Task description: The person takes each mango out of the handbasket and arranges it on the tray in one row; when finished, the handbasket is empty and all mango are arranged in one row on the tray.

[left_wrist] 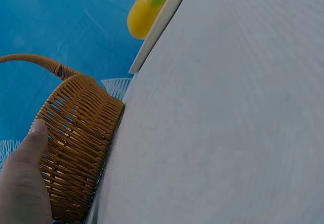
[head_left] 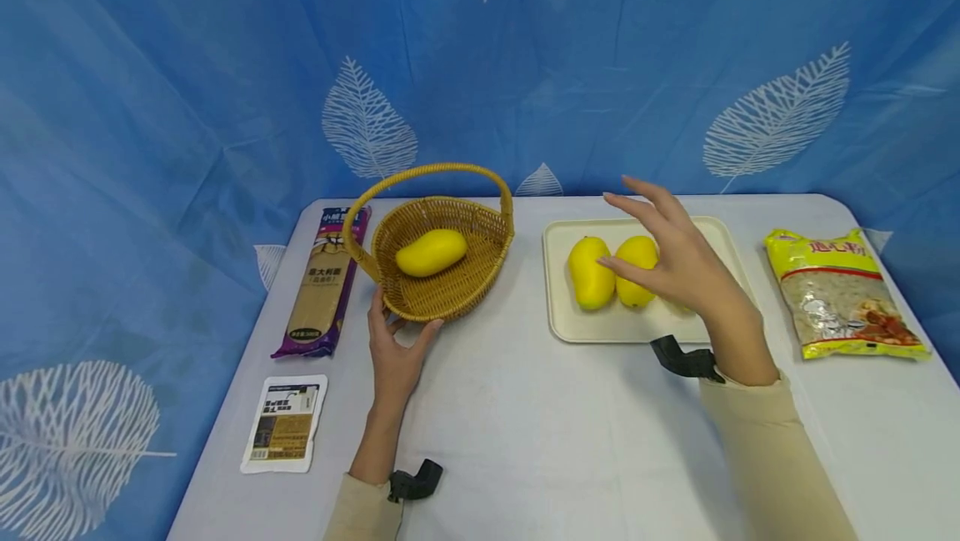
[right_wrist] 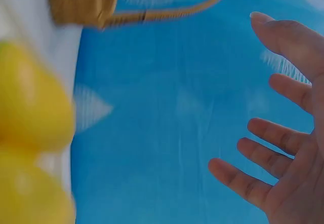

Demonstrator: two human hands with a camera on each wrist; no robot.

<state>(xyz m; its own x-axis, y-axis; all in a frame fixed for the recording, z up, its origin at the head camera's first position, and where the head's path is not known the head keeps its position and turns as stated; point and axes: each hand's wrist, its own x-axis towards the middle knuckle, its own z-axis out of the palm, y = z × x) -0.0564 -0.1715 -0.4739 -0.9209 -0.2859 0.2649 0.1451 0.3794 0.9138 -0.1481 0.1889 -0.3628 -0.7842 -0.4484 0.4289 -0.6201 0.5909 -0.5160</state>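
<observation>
A woven wicker basket (head_left: 480, 274) with a tall arched handle stands at the back left of the table, one yellow mango (head_left: 431, 252) lying in it. My left hand (head_left: 396, 362) holds the basket's near left side, its thumb (left_wrist: 33, 145) against the outer weave by the rim; the other fingers are mostly hidden. My right hand (head_left: 686, 266) hovers over a cream tray (head_left: 566, 327), fingers spread and nothing between them. In the tray lie a mango (head_left: 592, 274), another mango (head_left: 635, 270) beside it, and a bit of yellow mostly behind the hand.
Left of the basket lies a purple-edged pack of pasta (head_left: 322, 283), with a small white-bordered packet (head_left: 285, 424) nearer me. A yellow-ended bag of dry food (head_left: 843, 295) lies right of the tray. Blue leaf-printed cloth (head_left: 570, 66) hangs behind the white table.
</observation>
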